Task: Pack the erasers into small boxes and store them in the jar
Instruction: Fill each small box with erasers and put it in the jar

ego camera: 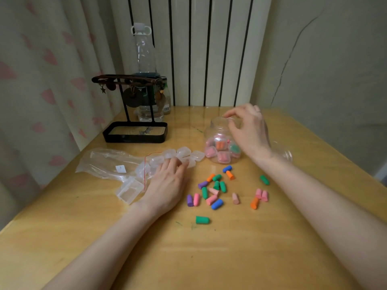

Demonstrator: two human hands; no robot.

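- Hovering right hand over clear plastic jar near tabletop's far edge; grip curled, hold impossible to tell.
- Resting left hand, grip relaxed and empty, on small clear plastic boxes.
- Best next: boxing coloured erasers scattered mid-tabletop, snapping lids fully shut.

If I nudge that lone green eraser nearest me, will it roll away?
Probably, a little. The green eraser lies on its side and looks round-bodied with one domed end, so it may roll, likely curving. The table looks glossy, so it could also slide. It seems small and light; a pinch should lift it easily.
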